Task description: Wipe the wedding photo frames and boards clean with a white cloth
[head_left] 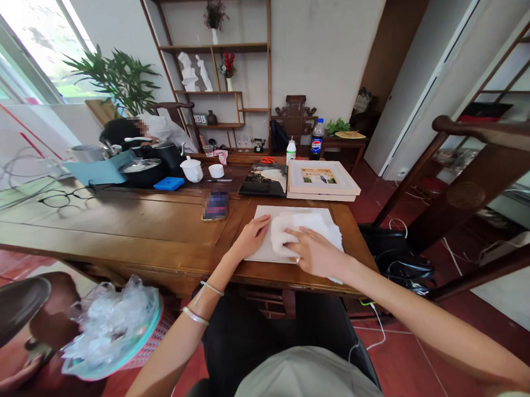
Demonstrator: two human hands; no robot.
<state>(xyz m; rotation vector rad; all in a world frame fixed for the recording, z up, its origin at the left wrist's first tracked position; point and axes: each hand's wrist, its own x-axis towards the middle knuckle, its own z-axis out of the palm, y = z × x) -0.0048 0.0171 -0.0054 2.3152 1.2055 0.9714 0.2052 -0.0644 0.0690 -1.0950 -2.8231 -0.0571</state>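
On the table, a pale flat board (262,253) lies in front of me with a white, fluffy, cotton-like sheet (314,221) spread over most of it. My left hand (251,238) rests on the board's left side, fingers stretched out and lying flat, beside the fluffy sheet. Fingers apart, my right hand (315,252) lies on the sheet and touches its surface; a ring shows on one finger. Just behind the board stands a white framed picture (323,179), next to a dark picture book or print (264,180).
A phone (215,205) lies left of the board. Farther left are a white lidded pot (191,169), a blue box (169,184), a black pot (144,169) and glasses (65,197). A cola bottle (317,140) stands behind. A basket of plastic bags (117,325) is below left.
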